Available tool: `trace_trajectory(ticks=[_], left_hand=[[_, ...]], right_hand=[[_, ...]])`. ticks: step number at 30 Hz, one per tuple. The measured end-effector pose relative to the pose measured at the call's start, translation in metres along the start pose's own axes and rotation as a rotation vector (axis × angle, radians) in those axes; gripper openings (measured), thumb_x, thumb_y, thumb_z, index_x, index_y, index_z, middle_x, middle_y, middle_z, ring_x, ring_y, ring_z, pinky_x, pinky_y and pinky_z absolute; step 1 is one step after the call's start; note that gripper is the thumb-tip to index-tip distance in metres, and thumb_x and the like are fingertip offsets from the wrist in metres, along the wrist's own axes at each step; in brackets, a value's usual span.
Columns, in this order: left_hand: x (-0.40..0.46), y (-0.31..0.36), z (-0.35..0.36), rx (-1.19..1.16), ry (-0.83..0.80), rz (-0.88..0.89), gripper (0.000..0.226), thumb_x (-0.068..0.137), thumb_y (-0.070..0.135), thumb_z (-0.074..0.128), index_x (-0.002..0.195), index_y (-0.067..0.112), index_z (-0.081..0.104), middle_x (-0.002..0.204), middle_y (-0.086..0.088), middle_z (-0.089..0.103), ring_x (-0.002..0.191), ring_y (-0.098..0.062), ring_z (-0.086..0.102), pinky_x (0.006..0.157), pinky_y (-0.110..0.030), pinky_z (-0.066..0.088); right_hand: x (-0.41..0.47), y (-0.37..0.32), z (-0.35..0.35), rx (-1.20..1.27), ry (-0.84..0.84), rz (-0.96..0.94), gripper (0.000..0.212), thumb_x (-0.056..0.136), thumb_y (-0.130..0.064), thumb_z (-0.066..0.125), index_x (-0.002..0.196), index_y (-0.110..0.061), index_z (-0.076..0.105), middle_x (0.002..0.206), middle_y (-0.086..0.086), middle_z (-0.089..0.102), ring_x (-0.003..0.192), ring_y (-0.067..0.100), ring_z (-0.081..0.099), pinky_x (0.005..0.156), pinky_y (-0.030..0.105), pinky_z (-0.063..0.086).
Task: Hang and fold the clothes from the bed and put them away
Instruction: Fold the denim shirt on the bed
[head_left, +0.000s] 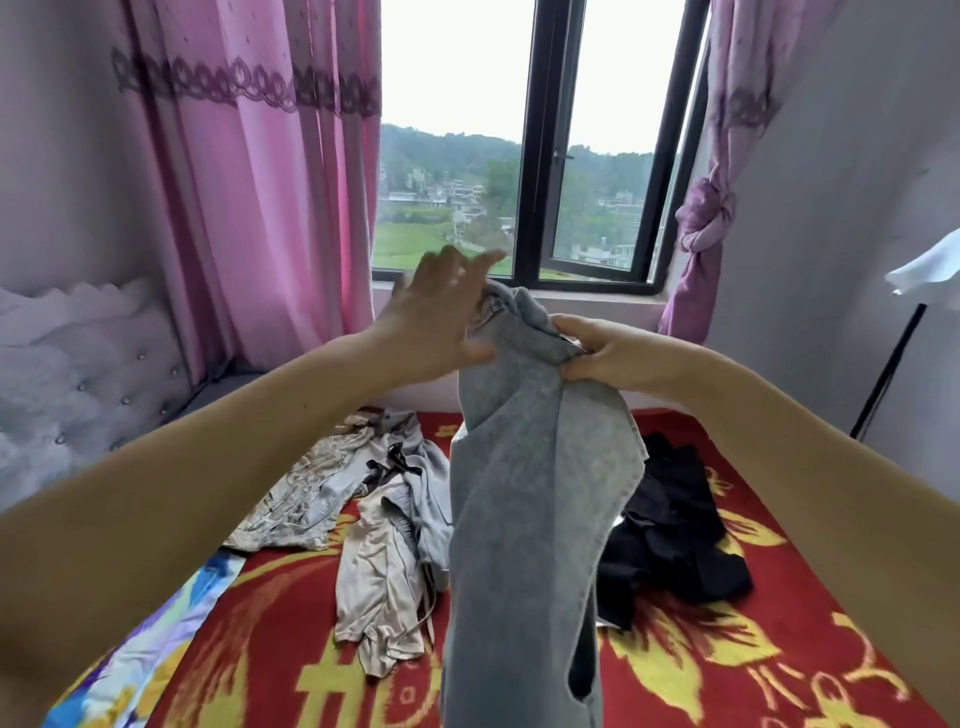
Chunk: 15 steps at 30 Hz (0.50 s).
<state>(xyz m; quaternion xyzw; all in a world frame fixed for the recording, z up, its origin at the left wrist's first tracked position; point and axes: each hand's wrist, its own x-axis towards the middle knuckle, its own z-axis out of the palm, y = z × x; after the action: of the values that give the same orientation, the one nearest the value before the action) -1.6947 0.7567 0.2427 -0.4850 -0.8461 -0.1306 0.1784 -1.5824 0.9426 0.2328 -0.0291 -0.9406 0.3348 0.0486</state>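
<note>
garment (524, 519) in two hands, one gripping

Your left hand (441, 312): motion-blurred, finger pose unreadable | grey garment (524, 519): lower end cut by bottom edge; it hides the bed (291, 649) behind | white object (930, 270): cut by right edge, unidentifiable | black clothes (670, 530): folds indistinct

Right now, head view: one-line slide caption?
Right hand pinches a grey garment held above the bed; open left hand reaches its top.
</note>
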Motion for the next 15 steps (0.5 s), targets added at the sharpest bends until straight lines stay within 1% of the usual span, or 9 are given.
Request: trace_trajectory(ticks=[2, 3, 4, 5, 7, 8, 11, 13, 15], left_hand=[[0.002, -0.001, 0.000, 0.269, 0.005, 0.197, 0.116, 0.072, 0.050, 0.076, 0.152, 0.031, -0.006, 0.157, 0.001, 0.005, 0.146, -0.018, -0.002, 0.114, -0.051, -0.009], [0.006, -0.002, -0.002, 0.241, -0.046, 0.246, 0.117, 0.071, 0.050, 0.076, 0.152, 0.032, -0.006, 0.157, 0.005, 0.007, 0.146, -0.016, 0.000, 0.117, -0.047, -0.008], [0.010, -0.004, -0.004, 0.139, -0.129, 0.261, 0.110, 0.071, 0.047, 0.077, 0.152, 0.032, 0.004, 0.152, 0.005, 0.025, 0.143, -0.018, 0.019, 0.119, -0.039, 0.012], [0.015, -0.006, -0.008, 0.005, -0.213, 0.241, 0.097, 0.072, 0.043, 0.079, 0.150, 0.032, 0.021, 0.139, 0.006, 0.045, 0.128, -0.016, 0.043, 0.105, -0.022, 0.036], [0.019, -0.008, -0.016, -0.177, -0.367, 0.186, 0.070, 0.073, 0.038, 0.080, 0.133, 0.035, 0.046, 0.112, 0.020, 0.058, 0.096, 0.001, 0.059, 0.069, -0.004, 0.043], [0.019, -0.009, -0.019, -0.265, -0.425, 0.172, 0.060, 0.073, 0.036, 0.081, 0.125, 0.037, 0.051, 0.106, 0.024, 0.059, 0.090, 0.006, 0.060, 0.066, -0.003, 0.044], [0.014, -0.019, -0.021, -0.637, -0.530, 0.118, 0.048, 0.075, 0.029, 0.076, 0.119, 0.031, 0.059, 0.112, 0.013, 0.067, 0.102, -0.005, 0.065, 0.081, -0.017, 0.052], [0.010, -0.021, -0.018, -0.770, -0.546, 0.065, 0.059, 0.074, 0.028, 0.073, 0.130, 0.021, 0.052, 0.125, 0.002, 0.063, 0.112, -0.013, 0.061, 0.098, -0.031, 0.048], [0.011, -0.017, -0.016, -0.830, -0.547, 0.005, 0.063, 0.074, 0.023, 0.072, 0.131, 0.013, 0.048, 0.127, -0.005, 0.061, 0.114, -0.018, 0.060, 0.103, -0.036, 0.045]], right_hand=[[-0.007, -0.003, 0.003, 0.090, -0.093, -0.039, 0.056, 0.090, 0.011, 0.040, 0.133, -0.026, 0.048, 0.131, 0.001, 0.056, 0.121, 0.017, 0.055, 0.101, 0.041, 0.047], [-0.010, -0.005, 0.005, 0.096, -0.135, -0.057, 0.057, 0.091, 0.012, 0.039, 0.132, -0.026, 0.049, 0.130, 0.001, 0.058, 0.119, 0.016, 0.057, 0.100, 0.040, 0.048], [-0.014, -0.006, 0.006, 0.093, -0.172, -0.069, 0.057, 0.091, 0.012, 0.038, 0.132, -0.025, 0.050, 0.129, 0.002, 0.059, 0.118, 0.016, 0.058, 0.099, 0.040, 0.049], [-0.016, -0.006, 0.007, 0.091, -0.200, -0.076, 0.055, 0.092, 0.012, 0.037, 0.133, -0.023, 0.051, 0.129, 0.003, 0.060, 0.118, 0.016, 0.059, 0.099, 0.039, 0.049], [-0.022, -0.007, 0.007, 0.094, -0.239, -0.096, 0.053, 0.094, 0.012, 0.037, 0.134, -0.020, 0.051, 0.127, 0.005, 0.061, 0.116, 0.016, 0.060, 0.097, 0.036, 0.051], [-0.025, -0.008, 0.006, 0.109, -0.244, -0.110, 0.052, 0.095, 0.012, 0.037, 0.131, -0.022, 0.053, 0.126, 0.004, 0.062, 0.114, 0.015, 0.061, 0.094, 0.033, 0.052], [-0.034, -0.009, -0.004, 0.203, -0.196, -0.130, 0.053, 0.096, 0.013, 0.035, 0.123, -0.028, 0.054, 0.116, -0.004, 0.066, 0.106, 0.009, 0.065, 0.083, 0.022, 0.054], [-0.039, -0.006, -0.012, 0.268, -0.165, -0.128, 0.051, 0.096, 0.013, 0.034, 0.123, -0.024, 0.056, 0.109, -0.007, 0.070, 0.101, 0.008, 0.067, 0.078, 0.019, 0.054], [-0.042, -0.003, -0.018, 0.300, -0.166, -0.129, 0.049, 0.096, 0.012, 0.035, 0.121, -0.024, 0.057, 0.106, -0.008, 0.072, 0.100, 0.010, 0.068, 0.077, 0.019, 0.054]])
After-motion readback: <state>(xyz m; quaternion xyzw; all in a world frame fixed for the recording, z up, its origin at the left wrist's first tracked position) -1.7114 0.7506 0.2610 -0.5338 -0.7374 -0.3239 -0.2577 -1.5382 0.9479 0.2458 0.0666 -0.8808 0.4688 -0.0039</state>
